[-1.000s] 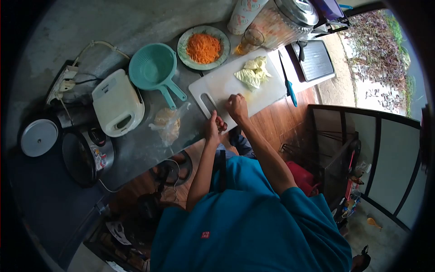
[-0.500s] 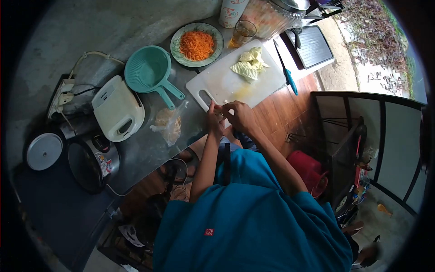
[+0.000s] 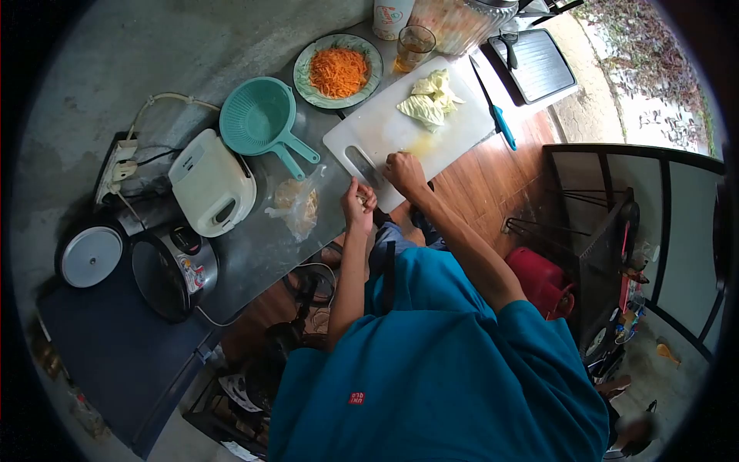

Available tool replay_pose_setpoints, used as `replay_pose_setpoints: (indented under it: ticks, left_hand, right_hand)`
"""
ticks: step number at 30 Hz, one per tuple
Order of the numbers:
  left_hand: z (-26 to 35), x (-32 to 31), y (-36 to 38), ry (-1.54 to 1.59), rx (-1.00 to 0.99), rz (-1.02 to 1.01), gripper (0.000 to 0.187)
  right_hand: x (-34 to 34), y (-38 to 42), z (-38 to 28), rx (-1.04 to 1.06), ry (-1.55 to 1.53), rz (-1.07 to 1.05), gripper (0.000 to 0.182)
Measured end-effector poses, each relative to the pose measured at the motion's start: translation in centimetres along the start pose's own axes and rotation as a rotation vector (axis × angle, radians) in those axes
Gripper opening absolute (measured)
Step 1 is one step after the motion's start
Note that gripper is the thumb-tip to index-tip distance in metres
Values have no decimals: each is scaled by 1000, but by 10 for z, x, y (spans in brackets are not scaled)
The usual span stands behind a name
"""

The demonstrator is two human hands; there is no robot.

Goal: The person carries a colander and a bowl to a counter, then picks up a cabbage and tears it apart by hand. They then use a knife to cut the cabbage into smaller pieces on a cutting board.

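Note:
My left hand (image 3: pixel 358 206) is curled closed just off the near corner of the white cutting board (image 3: pixel 373 132). A small pale bit shows between its fingers, too small to name. Over the board's near edge, right of the handle slot, is my right hand (image 3: pixel 404 172), its fingers pinched together and pointing down. Whatever they hold is hidden. Torn pale green cabbage leaves (image 3: pixel 431 100) lie on the far part of the board, with a yellowish stain in front of them. A knife with a blue handle (image 3: pixel 504 127) rests beside the board's right edge.
Left of the board are a plate of shredded carrot (image 3: pixel 337 73), a teal colander (image 3: pixel 258 115), a plastic bag (image 3: pixel 296 204), a white sandwich maker (image 3: pixel 212 185) and a rice cooker (image 3: pixel 173 269). A glass (image 3: pixel 414 48) stands behind. A red gas cylinder (image 3: pixel 539 281) is on the floor.
My hands, together before, are now apart: the right has moved up onto the board's near edge, while the left has dropped slightly toward me. The view has shifted a little.

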State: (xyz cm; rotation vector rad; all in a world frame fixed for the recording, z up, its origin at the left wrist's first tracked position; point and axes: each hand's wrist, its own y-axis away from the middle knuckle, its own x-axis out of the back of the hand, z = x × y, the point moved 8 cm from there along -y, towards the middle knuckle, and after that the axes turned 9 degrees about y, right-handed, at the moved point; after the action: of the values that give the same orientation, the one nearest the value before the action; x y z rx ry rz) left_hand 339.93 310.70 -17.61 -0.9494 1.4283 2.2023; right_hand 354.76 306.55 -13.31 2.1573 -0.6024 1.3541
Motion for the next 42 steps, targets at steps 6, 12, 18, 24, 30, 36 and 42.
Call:
replay_pose_setpoints:
  ticks: [6,12,18,24,30,36,42]
  left_hand:
    - [3,-2,-2,-100,-46,101,41]
    - [0,-7,-11,-223,6,93,38]
    - [-9,-22,-27,-145,111,-38,37]
    - [-8,-64,5,-570,44,160,36]
    - [-100,-180,76,-713,-93,-373,54]
    - [-216,-243,156,-1234,-373,-840,45]
    - [-318,-275,246,-1157,-481,-1169,35]
  right_hand:
    - [4,-16,-17,4,212,18,11]
    - [44,-3,-20,17,-265,51,20]
    - [72,42,-75,245,-234,-61,14]
    - [99,95,-21,-79,-688,420,22]
    - [41,150,54,-839,-2087,611,41]
    - [119,214,127,-444,-2254,911,53]
    - [162,324,214,-395,-2223,1125,55]
